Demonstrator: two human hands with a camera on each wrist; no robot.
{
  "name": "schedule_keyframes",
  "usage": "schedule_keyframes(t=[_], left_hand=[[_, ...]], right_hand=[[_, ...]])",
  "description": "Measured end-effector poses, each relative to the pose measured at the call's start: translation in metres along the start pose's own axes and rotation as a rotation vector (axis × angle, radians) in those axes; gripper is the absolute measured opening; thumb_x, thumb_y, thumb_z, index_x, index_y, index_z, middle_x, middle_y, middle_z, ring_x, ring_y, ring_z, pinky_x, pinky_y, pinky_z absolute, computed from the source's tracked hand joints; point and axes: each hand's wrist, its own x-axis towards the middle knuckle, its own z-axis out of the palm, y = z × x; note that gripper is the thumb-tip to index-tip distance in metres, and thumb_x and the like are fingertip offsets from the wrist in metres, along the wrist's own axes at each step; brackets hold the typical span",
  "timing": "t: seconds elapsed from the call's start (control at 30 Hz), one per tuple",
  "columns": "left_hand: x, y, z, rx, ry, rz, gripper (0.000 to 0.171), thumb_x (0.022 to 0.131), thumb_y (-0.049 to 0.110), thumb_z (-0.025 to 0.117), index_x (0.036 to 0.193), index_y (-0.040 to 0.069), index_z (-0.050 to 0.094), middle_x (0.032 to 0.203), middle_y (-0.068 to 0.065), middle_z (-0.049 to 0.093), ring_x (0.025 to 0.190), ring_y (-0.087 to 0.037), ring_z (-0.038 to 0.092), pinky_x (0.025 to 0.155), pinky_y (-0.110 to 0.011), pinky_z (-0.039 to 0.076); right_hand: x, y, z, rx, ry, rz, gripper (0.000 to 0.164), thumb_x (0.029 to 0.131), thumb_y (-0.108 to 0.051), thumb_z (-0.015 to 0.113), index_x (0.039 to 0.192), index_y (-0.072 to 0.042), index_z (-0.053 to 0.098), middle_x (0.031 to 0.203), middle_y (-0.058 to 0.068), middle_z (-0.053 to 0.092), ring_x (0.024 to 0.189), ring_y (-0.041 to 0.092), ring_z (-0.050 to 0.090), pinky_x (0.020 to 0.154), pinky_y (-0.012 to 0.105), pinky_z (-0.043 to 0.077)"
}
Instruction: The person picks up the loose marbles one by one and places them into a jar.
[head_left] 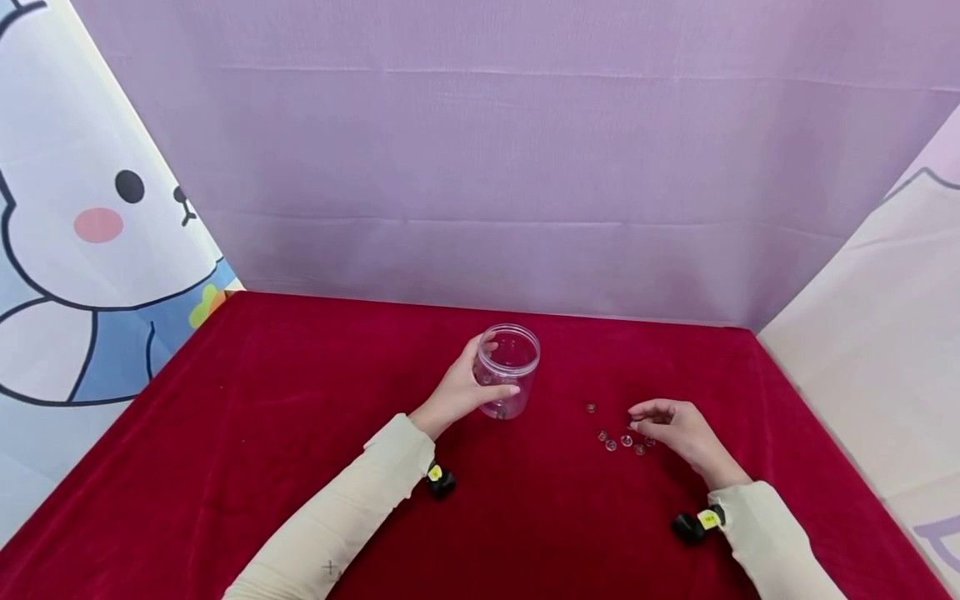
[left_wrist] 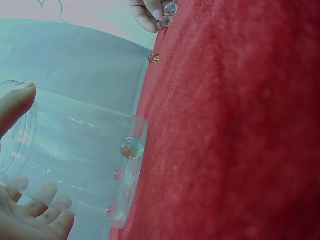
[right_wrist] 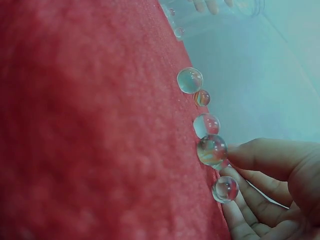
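My left hand (head_left: 459,392) grips a clear, lidless plastic jar (head_left: 514,392), thumb across its near side and fingers round the far side. The jar stands upright on the cloth, its open mouth facing up. At its bottom lie a few glass marbles (left_wrist: 132,148), seen through the wall in the left wrist view. To the right, my right hand (head_left: 678,429) reaches low over a loose group of marbles (head_left: 626,441). Its thumb and fingertips pinch a small marble (head_left: 631,423), partly hidden by the fingers. In the right wrist view several clear marbles (right_wrist: 190,80) with coloured swirls line up beside the thumb.
A dark red cloth (head_left: 300,375) covers the table. One marble (head_left: 591,408) lies apart from the group, towards the jar. A lilac curtain (head_left: 487,167) closes the back; printed cloth panels (head_left: 60,208) stand on both sides. Each wrist wears a small black camera (head_left: 441,483).
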Motion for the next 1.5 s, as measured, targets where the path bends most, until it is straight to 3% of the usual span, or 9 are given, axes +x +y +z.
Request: schedule_keyframes(t=[0.47,0.7,0.8,1.03,1.27,1.5], left_hand=[[0.004,-0.002,0.0,0.001,0.001,0.004,0.089,0.077,0.014,0.078,0.148,0.015,0.023,0.144,-0.012,0.038,0.131,-0.031,0.037,0.104,-0.051,0.037],[0.021,-0.028,0.0,0.006,0.007,-0.002,0.095,0.074,0.017,0.08,0.149,0.021,0.021,0.147,-0.011,0.035,0.132,-0.03,0.036,0.103,-0.051,0.038],[0.023,-0.032,0.001,0.005,0.015,0.005,0.095,0.074,0.02,0.081,0.148,0.024,0.021,0.147,-0.011,0.035,0.132,-0.028,0.036,0.103,-0.051,0.038],[0.02,-0.033,0.002,0.002,0.029,0.025,0.092,0.073,0.023,0.081,0.145,0.028,0.025,0.145,-0.009,0.037,0.129,-0.026,0.039,0.102,-0.05,0.039],[0.018,-0.031,0.003,-0.015,0.032,0.046,0.092,0.073,0.019,0.082,0.146,0.024,0.026,0.145,-0.013,0.038,0.131,-0.031,0.038,0.105,-0.05,0.035],[0.017,-0.031,0.002,-0.007,0.035,0.034,0.092,0.073,0.019,0.082,0.146,0.024,0.026,0.145,-0.012,0.038,0.13,-0.028,0.04,0.104,-0.05,0.036]], right_hand=[[0.0,-0.003,0.0,-0.077,-0.017,-0.022,0.028,0.084,-0.005,0.069,0.109,0.007,0.065,0.095,0.017,0.069,0.077,0.006,0.061,0.066,0.02,0.051],[0.002,-0.002,0.0,-0.089,-0.011,-0.036,0.026,0.083,-0.004,0.07,0.106,0.006,0.066,0.093,0.017,0.069,0.077,0.007,0.06,0.064,0.02,0.051],[0.003,-0.001,0.0,-0.089,-0.008,-0.038,0.026,0.082,-0.004,0.07,0.106,0.006,0.067,0.093,0.016,0.069,0.076,0.007,0.06,0.064,0.02,0.051],[0.002,-0.001,0.001,-0.096,-0.008,-0.035,0.025,0.082,-0.004,0.07,0.105,0.005,0.067,0.092,0.016,0.069,0.076,0.006,0.06,0.064,0.02,0.051],[0.002,-0.002,0.003,-0.115,0.009,-0.025,0.024,0.081,-0.005,0.071,0.102,0.005,0.068,0.089,0.014,0.068,0.073,0.006,0.059,0.063,0.02,0.05],[0.001,-0.003,0.005,-0.113,0.006,-0.011,0.023,0.082,-0.006,0.071,0.103,0.004,0.067,0.088,0.013,0.068,0.072,0.006,0.059,0.062,0.021,0.049]])
